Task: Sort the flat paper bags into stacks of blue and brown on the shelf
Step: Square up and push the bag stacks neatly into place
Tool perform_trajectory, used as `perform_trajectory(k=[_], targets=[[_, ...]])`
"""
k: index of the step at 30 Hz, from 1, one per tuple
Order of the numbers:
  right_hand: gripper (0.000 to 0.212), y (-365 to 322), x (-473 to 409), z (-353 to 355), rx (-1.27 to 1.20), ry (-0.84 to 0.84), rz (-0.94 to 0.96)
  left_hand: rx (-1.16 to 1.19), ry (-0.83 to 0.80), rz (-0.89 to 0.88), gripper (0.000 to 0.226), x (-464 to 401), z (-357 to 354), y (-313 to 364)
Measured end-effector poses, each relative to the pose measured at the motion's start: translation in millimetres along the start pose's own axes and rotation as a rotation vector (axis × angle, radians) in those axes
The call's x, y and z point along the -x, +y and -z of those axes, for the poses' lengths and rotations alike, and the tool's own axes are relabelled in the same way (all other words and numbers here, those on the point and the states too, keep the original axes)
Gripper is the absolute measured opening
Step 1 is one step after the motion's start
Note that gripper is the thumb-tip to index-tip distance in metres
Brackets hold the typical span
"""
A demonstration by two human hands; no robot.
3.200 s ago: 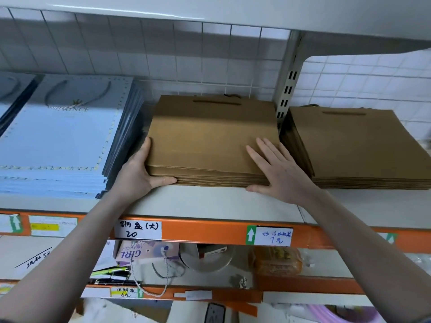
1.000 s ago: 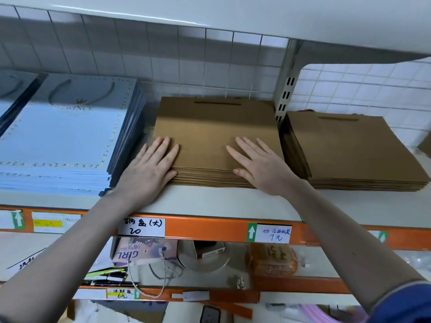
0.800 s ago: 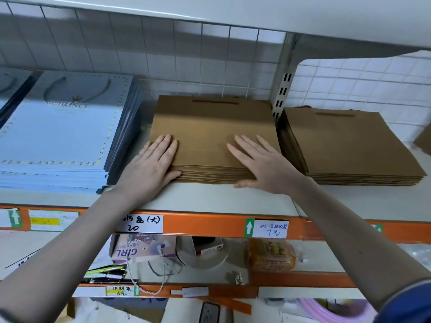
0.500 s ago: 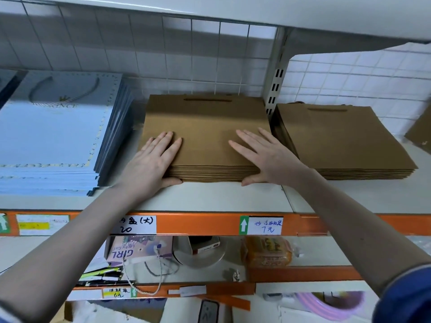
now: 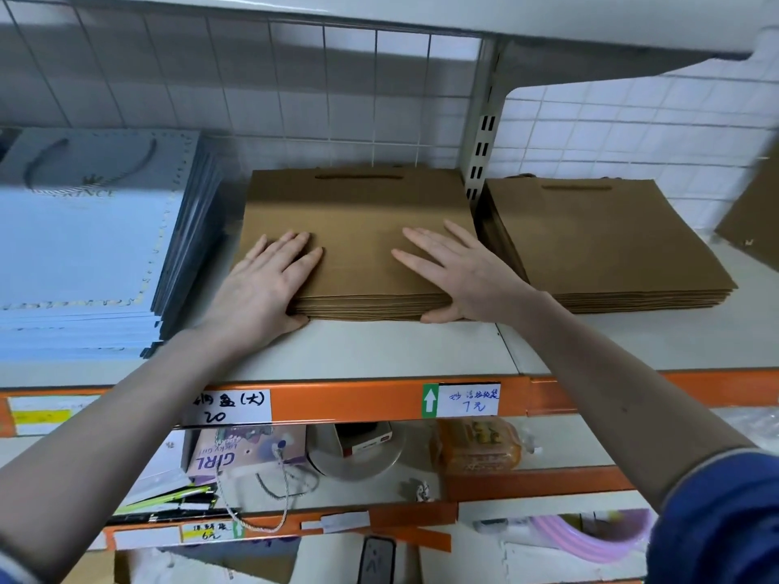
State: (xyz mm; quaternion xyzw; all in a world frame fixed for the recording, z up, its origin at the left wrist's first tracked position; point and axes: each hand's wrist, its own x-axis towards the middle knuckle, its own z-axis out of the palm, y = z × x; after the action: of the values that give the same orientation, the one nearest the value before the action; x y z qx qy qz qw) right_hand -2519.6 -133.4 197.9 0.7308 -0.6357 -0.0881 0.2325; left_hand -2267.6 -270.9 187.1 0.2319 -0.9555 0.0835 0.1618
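A stack of flat brown paper bags (image 5: 358, 217) lies in the middle of the white shelf (image 5: 379, 351). My left hand (image 5: 265, 284) rests flat on the stack's front left corner, fingers straight on top and thumb against the front edge. My right hand (image 5: 459, 271) lies flat on the front right corner, thumb at the front edge too. A taller stack of light blue bags (image 5: 84, 246) sits to the left. A second brown stack (image 5: 603, 246) sits to the right, past the upright post (image 5: 482, 145).
A wire grid and white tiles back the shelf. Another brown sheet (image 5: 754, 217) leans at the far right. The orange shelf beam (image 5: 358, 400) carries handwritten labels. Below it lie a "GIRL" bag (image 5: 248, 453), a tape roll (image 5: 358, 453) and an orange packet (image 5: 476, 448).
Both hands have stayed flat on the middle brown stack, sliding slightly toward its front corners with thumbs at the front edge. The view has shifted a little to the right.
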Motion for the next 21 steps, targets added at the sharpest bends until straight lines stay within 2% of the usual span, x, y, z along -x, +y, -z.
perform_trajectory(k=[4,7,11,14,18,21], targets=[[0.097,-5,10,-4,-0.098,-0.004,-0.128,0.041,-0.018,0.029,0.093,3,2,2],[0.102,-15,24,-3,-0.32,0.076,-0.307,0.057,-0.013,0.028,0.093,5,0,5],[0.088,-39,45,4,-1.023,0.289,-0.689,0.083,-0.024,0.032,0.096,1,-2,7],[0.079,-45,54,11,-1.442,0.422,-0.868,0.096,-0.044,0.044,0.11,-2,-1,7],[0.058,-35,60,13,-1.579,0.372,-0.942,0.061,-0.053,0.164,0.133,-4,-2,1],[0.056,-27,59,0,-1.597,0.34,-0.96,0.105,-0.102,0.329,0.133,-4,-3,-4]])
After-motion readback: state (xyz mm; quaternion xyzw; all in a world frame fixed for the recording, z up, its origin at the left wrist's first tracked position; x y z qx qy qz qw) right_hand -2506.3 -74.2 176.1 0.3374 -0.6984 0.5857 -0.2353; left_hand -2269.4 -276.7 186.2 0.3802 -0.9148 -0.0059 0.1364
